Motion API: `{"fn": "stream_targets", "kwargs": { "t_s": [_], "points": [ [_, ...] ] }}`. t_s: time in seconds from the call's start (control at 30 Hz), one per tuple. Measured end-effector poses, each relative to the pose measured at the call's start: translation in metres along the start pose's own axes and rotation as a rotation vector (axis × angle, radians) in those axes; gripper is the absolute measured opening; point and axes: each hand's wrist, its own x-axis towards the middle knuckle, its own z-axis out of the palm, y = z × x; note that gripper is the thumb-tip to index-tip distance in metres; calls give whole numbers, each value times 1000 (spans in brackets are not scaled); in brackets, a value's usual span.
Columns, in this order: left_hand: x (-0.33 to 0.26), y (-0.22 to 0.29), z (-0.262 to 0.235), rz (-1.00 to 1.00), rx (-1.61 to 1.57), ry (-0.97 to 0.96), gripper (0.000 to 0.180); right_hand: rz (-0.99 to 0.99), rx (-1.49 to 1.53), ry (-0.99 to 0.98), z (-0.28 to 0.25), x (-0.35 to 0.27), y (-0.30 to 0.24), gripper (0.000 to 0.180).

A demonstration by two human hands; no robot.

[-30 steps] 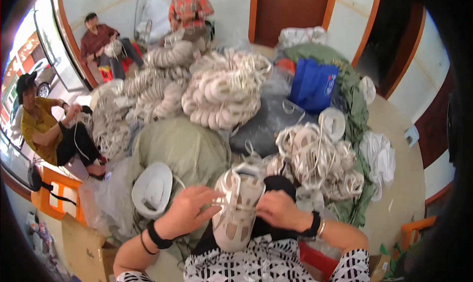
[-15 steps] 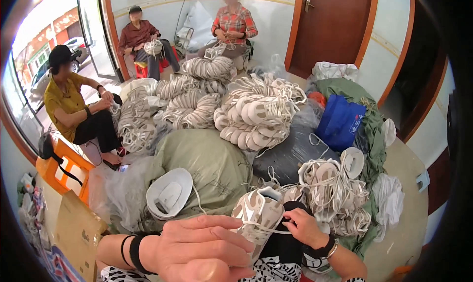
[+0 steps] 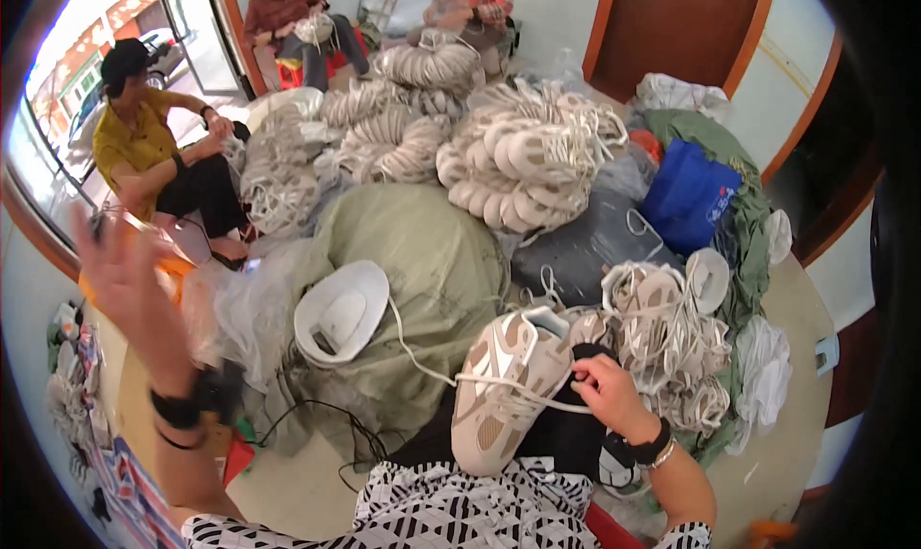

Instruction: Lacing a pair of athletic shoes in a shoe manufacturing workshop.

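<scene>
A beige-and-white sneaker (image 3: 499, 400) rests on my lap, toe toward me. A white shoelace (image 3: 518, 389) crosses its front; one stretch runs left over a green sack (image 3: 422, 232) toward a white bowl-shaped thing (image 3: 342, 314). At the sneaker's right side, my right hand (image 3: 609, 393) has its fingers curled together on the lace's right end. My left hand (image 3: 134, 285) is raised at the far left, away from the sneaker. It is blurred, but its fingers look spread, and I see nothing in it.
Bundled sneakers (image 3: 532, 155) are heaped beyond the sack, and more sneakers (image 3: 672, 338) lie at my right. A black plastic bag (image 3: 585, 247) and a blue bag (image 3: 689, 194) stand between. A person in yellow (image 3: 144, 151) sits left; two people sit at the back. Black cables (image 3: 331, 410) lie on the floor.
My left hand has swung from beside the sneaker up to the far left. My right hand stays at the sneaker's side. The view has tipped downward, showing more of my lap.
</scene>
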Motion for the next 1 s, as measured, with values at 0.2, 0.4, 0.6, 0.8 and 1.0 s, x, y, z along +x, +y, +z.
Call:
{"fn": "stream_targets", "kwargs": {
  "t_s": [0.2,0.4,0.6,0.8,1.0],
  "points": [
    [-4,-86,-74,-157,-353,452,40,-56,-15,-51,-1,3,-8,20],
    [-83,20,36,20,57,-513,32,-53,-23,-5,2,-10,-5,21],
    [-141,66,77,148,-191,-1259,42,-197,-173,86,-6,-17,-12,16],
    [-172,105,114,351,-524,-1196,37,-199,-133,19,-4,-30,-12,10],
    [-190,139,125,514,-551,-1216,32,-322,-173,-56,3,-36,-16,8]
  ]
}}
